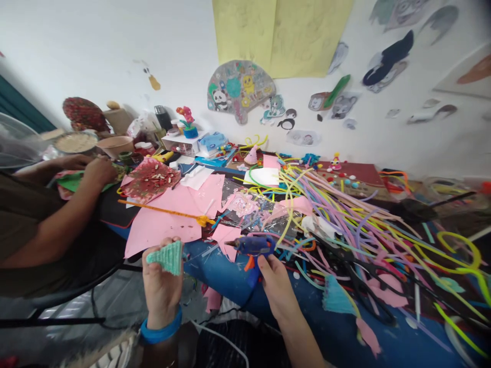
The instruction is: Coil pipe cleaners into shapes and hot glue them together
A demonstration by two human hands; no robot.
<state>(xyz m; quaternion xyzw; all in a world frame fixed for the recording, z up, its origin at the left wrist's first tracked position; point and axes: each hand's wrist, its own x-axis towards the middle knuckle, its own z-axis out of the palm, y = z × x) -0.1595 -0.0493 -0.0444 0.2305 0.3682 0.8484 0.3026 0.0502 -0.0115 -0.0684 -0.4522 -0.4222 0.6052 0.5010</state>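
My left hand (163,289), with a blue band at the wrist, holds up a mint-green fuzzy triangle (168,257) that looks made of pipe cleaners laid side by side. In my right hand (275,280) is a blue hot glue gun (253,246) with an orange trigger, its nozzle pointing left toward the triangle. A gap separates nozzle and triangle. Pink sheets (164,225) lie just beyond both hands, and an orange pipe cleaner (164,208) rests across them. Right of my right hand, a light-blue fuzzy triangle (337,295) lies at the table's near edge.
Black scissors (370,286) lie at the right among a large heap of coloured pipe cleaners (326,197). Another person's arm (72,197) reaches in from the left, hands on green and pink material. A potted pipe-cleaner flower (188,125) stands near the wall. A cord hangs below the table edge.
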